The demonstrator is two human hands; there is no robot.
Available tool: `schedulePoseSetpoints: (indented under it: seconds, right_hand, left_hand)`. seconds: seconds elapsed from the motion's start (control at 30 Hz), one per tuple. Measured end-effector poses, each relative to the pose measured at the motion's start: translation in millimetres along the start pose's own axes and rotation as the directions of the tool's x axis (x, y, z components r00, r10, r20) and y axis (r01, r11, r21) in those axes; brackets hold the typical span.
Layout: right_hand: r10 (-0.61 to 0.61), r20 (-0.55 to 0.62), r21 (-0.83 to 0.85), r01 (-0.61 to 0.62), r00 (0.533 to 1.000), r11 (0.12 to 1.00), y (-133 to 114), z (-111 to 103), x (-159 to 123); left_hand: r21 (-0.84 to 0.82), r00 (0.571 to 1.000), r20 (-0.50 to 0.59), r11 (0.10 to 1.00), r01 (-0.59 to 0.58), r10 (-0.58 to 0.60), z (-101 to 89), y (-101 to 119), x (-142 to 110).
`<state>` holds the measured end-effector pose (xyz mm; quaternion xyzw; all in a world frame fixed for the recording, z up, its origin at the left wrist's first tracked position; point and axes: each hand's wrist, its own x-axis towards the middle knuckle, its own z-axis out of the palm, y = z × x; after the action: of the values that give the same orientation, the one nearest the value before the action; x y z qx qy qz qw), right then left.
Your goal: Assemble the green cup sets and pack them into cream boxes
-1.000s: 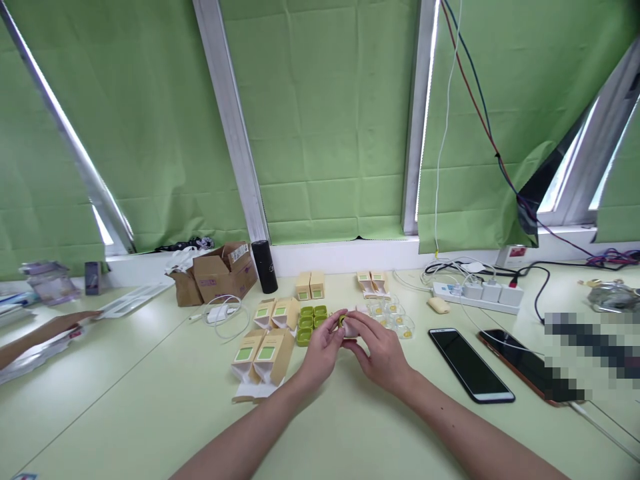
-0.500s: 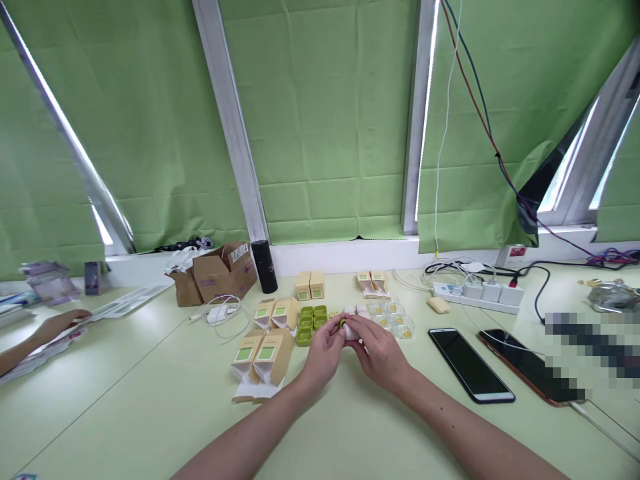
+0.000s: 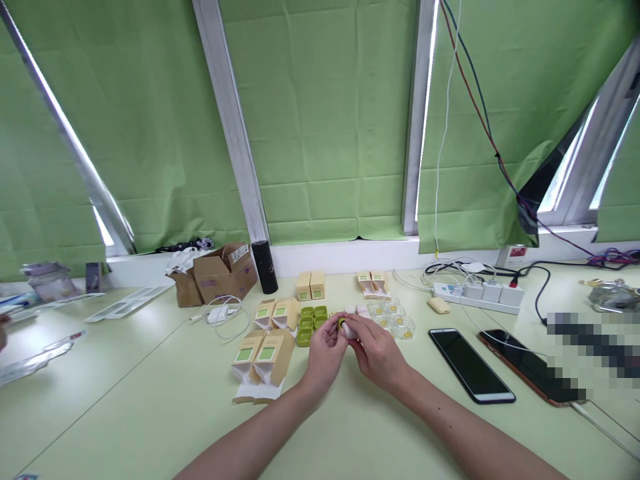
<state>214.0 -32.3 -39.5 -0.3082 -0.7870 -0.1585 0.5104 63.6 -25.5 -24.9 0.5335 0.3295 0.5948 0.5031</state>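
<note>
Both hands meet over the middle of the table, closed around one small white piece with a green and dark end [image 3: 343, 325]. My left hand [image 3: 325, 350] pinches its green end. Fingers of my right hand [image 3: 377, 343] wrap its pale body and hide much of it, so its exact kind does not show. Just left of the hands sits a green tray with square cups [image 3: 305, 335]. Behind my right hand lie clear plastic shells with yellow bits [image 3: 401, 327] and small pale pink pieces [image 3: 356, 310].
Cream boxes with green windows [image 3: 274, 353] stand to the left, more cream boxes [image 3: 310, 285] further back. A cardboard box [image 3: 225, 273] and black cylinder [image 3: 264, 267] are by the wall. Phones [image 3: 470, 365], a power strip [image 3: 477, 297] and cables lie right. Another person's hand [image 3: 3, 330] shows far left.
My hands stay nearly in place, with small finger shifts around the white piece. At far left the other person's hand has drawn back toward the picture's edge, and the flat sheets there have shifted.
</note>
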Motion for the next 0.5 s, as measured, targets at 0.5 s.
schedulePoseSetpoints:
  seconds: [0.5]
  right_hand:
    - [0.037, 0.021, 0.029, -0.038, 0.999, 0.999, 1.5, -1.4, -2.6]
  left_hand:
    - [-0.039, 0.996, 0.082, 0.999, -0.016, 0.019, -6.1, -6.6, -2.9]
